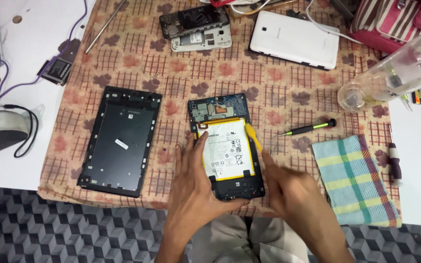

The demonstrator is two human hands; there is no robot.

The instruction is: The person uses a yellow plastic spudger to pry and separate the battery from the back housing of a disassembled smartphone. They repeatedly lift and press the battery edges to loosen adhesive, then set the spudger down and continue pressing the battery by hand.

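the person is working on an opened tablet (225, 146) lying face down near the front edge of a patterned cloth (137, 63), its white battery (226, 148) exposed in the frame. the left hand (193, 185) is lying along the tablet's left side, fingers curled loosely against the edge and steadying it rather than gripping. the right hand (288, 187) is blurring with motion beside the right edge; it appears to be working a yellow pry pick (253, 136) wedged at the battery's right side, though whether the fingers are closing on it cannot be told. judging from this, the battery is being loosened from its seat; the next move is calling for shallow, even leverage so the cell is not bent or pierced. the removed back cover (120, 141) is lying well apart to the left. a small screwdriver (308, 129), a checked towel (354, 180), a white tablet (296, 39), a dismantled phone (196, 27) and a clear bottle (391, 73) are crowding the white table (25, 44) around it.
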